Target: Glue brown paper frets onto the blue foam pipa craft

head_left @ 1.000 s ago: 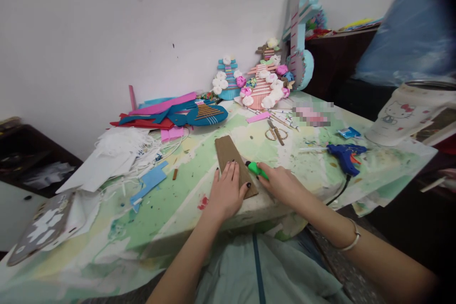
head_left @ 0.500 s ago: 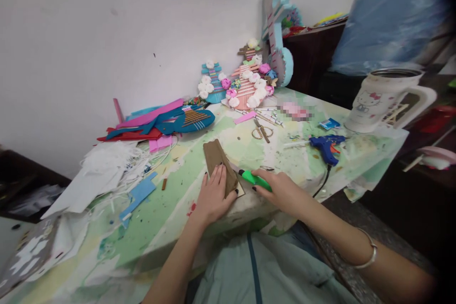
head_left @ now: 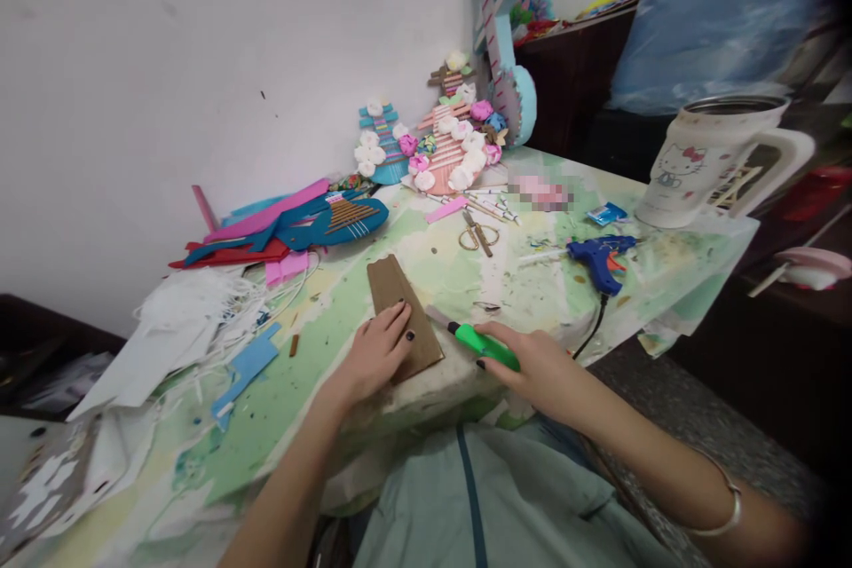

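A long brown cardboard piece (head_left: 421, 346) lies at the table's front edge, narrower toward its far end. My left hand (head_left: 379, 344) rests on top of it with fingers laid flat, covering part of its left side. In my right hand (head_left: 532, 364) is a green-handled craft knife (head_left: 485, 344), gripped with its blade pointing left. The blade tip is close to the cardboard's right edge; I cannot tell whether they touch. Beyond the cardboard lie gold-handled scissors (head_left: 477, 235). To the right is a blue glue gun (head_left: 601, 262) with a black cord.
A white mug (head_left: 706, 164) stands at the right. Decorated blue (head_left: 387, 151) and pink (head_left: 445, 146) instrument-shaped crafts lean at the back. Coloured strips (head_left: 280, 213), white sheets and strings (head_left: 190, 311) and a blue scrap (head_left: 246, 373) lie left. The table's front edge is near my body.
My left thumb has moved in from the cardboard's lower right edge, and that hand has shifted left. The knife is slightly farther right of the cardboard. The camera view has moved a little.
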Available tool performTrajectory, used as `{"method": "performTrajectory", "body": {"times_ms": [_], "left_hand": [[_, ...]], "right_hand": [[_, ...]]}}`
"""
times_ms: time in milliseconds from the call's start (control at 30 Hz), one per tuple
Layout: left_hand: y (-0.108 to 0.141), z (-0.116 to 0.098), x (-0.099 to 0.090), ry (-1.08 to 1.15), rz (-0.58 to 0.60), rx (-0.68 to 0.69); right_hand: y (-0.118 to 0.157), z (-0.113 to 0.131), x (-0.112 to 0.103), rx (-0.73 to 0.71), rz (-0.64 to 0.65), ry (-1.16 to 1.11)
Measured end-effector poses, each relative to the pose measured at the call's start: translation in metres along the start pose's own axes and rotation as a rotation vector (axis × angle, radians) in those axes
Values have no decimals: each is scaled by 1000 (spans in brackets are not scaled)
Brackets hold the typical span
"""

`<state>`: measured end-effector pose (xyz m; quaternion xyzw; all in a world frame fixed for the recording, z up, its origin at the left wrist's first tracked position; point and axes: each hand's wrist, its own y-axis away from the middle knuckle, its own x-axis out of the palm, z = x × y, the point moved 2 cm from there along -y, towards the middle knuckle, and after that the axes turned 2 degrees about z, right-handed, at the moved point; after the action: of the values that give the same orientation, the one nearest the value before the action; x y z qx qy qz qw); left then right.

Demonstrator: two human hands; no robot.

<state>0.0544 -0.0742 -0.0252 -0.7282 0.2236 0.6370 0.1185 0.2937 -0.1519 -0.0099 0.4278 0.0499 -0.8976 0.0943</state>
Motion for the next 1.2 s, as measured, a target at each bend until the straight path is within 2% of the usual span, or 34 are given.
{"method": "performTrajectory", "body": {"times_ms": [67, 167, 267, 367, 500, 633, 800, 1000, 1200], "left_hand": [[-5, 7, -10, -1, 3, 32], [-15, 11, -20, -75, -41, 137], [-22, 7, -21, -163, -128, 225], [-26, 0, -18, -246, -220, 275], [-28, -8, -16, -330, -235, 353], [-31, -6, -15, -316, -215, 379], [-33, 1, -8, -246, -215, 338], [-40, 5, 0, -157, -28, 363], [-40, 5, 0, -155, -29, 357]], "right_hand": [[9, -2, -1, 33, 38, -157], [26, -5, 4, 177, 216, -565], [48, -6, 11, 241, 392, -945], [69, -7, 19, 282, 491, -1118], [90, -10, 31, 402, 547, -1181], [97, -12, 43, 517, 524, -1208], [94, -10, 53, 507, 473, -1236], [91, -2, 58, 503, 466, -1287], [87, 3, 64, 511, 472, -1269]]}}
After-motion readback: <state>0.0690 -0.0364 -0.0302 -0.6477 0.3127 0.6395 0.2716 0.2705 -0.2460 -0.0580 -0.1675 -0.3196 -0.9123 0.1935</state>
